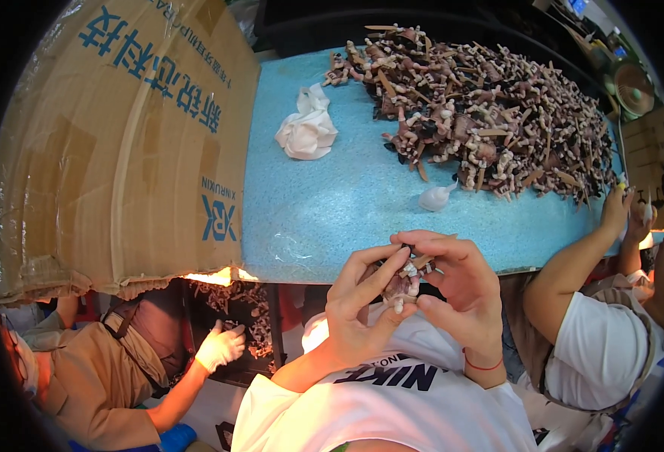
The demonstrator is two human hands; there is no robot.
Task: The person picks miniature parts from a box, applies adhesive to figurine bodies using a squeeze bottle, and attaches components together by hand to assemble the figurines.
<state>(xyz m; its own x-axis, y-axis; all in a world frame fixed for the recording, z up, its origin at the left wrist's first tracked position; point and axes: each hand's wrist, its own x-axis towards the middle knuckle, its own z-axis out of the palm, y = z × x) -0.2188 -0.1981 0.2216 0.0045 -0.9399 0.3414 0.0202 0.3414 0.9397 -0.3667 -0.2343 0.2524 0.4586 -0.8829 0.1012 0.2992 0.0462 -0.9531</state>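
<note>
In front of my chest, near the table's front edge, a small figurine point(403, 288) with brown, pale and black parts sits between my fingers. My left hand point(356, 305) grips it from the left, fingertips at its top and thumb low. From the right, my right hand point(464, 290) curls around it, the index finger over the top and the thumb beside its lower end. The fingers cover much of the figurine, so its details are hard to make out. Just beyond my hands a small white teardrop-shaped squeeze bottle point(437, 197) lies on the blue tabletop point(324, 218).
A large heap of similar figurines point(490, 113) covers the far right of the table. Crumpled white tissue point(307, 128) lies left of it. A tall cardboard box point(121, 151) fills the left side. Co-workers' hands point(221, 346) and arms point(580, 256) show on both sides.
</note>
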